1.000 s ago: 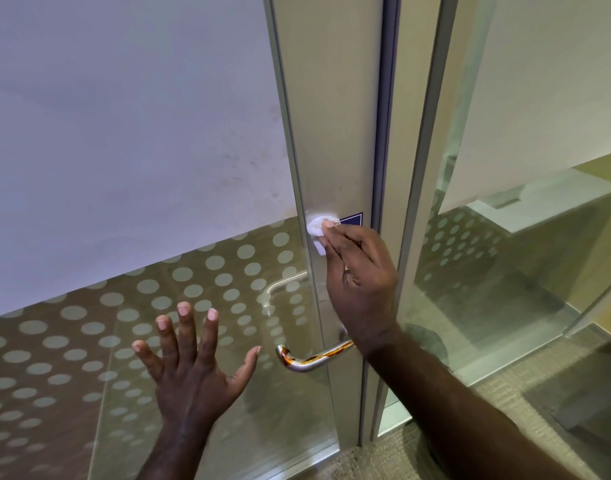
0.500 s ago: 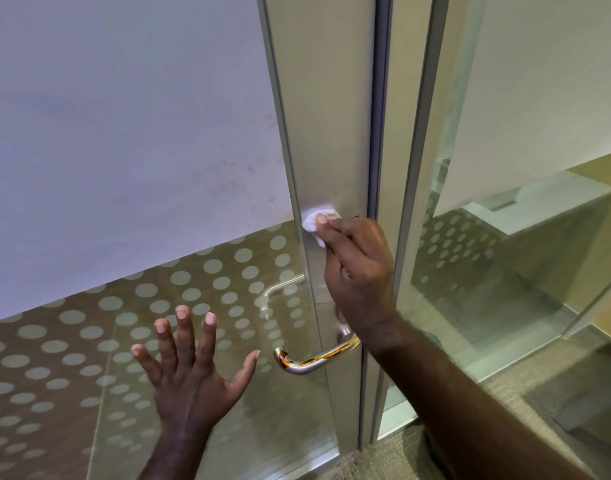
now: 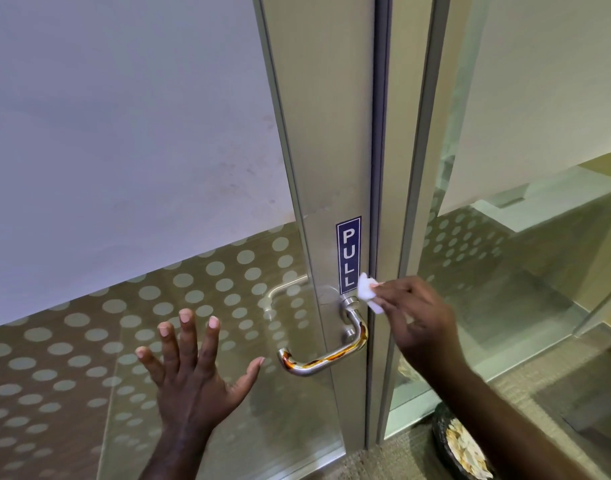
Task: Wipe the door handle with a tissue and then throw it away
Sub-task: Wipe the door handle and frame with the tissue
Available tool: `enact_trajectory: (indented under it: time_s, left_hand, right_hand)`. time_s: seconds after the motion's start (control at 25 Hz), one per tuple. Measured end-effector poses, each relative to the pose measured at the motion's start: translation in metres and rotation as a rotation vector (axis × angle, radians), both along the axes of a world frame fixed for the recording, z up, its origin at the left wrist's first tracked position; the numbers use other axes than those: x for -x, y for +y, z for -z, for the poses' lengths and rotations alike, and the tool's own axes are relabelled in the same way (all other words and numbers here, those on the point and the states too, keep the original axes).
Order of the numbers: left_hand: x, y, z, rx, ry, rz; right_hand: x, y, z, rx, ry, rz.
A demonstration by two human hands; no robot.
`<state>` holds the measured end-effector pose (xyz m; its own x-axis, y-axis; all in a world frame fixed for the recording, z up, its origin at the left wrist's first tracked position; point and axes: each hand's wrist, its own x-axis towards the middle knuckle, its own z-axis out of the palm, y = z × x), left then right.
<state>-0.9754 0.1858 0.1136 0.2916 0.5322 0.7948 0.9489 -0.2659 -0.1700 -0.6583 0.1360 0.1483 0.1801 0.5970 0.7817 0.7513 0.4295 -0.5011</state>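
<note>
Fingers of my right hand are pinching a small folded white tissue at the fingertips, holding it just right of the blue vertical sign reading "PULL" in white capitals, and just above the top mount of the chrome door handle. I cannot tell whether the tissue is touching the metal door frame. My left hand is spreading wide open, palm toward the dotted frosted glass, gripping nothing. The lever is curving down and left from its mount, showing orange reflections. A round bin holding crumpled paper is sitting on the floor at lower right.
</note>
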Motion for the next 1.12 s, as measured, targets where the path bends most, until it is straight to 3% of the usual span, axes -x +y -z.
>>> enact_trajectory:
  time_s: [0.16, 0.48, 0.68, 0.8, 0.96, 1.12]
  left_hand:
    - [0.000, 0.002, -0.001, 0.011, -0.010, 0.018]
    - [0.000, -0.001, -0.001, 0.045, -0.007, 0.015]
    - [0.000, -0.004, -0.005, 0.061, -0.005, 0.016]
    - [-0.001, -0.007, -0.006, 0.083, -0.008, 0.015]
    - [-0.003, -0.010, -0.007, 0.100, -0.012, 0.012]
    - [-0.003, -0.012, -0.008, 0.105, -0.013, 0.006]
  right_hand:
    - [-0.031, -0.011, 0.003, 0.232, 0.163, -0.093]
    - [-0.020, -0.009, 0.017, 0.397, -0.156, -0.431]
    - [-0.031, 0.003, 0.024, 0.295, -0.666, -0.418]
    - [-0.034, 0.008, 0.025, 0.344, -0.697, -0.454]
    - [-0.051, 0.022, 0.042, 0.045, -0.960, -0.334]
    - [-0.059, 0.026, 0.061, -0.049, -1.018, -0.279]
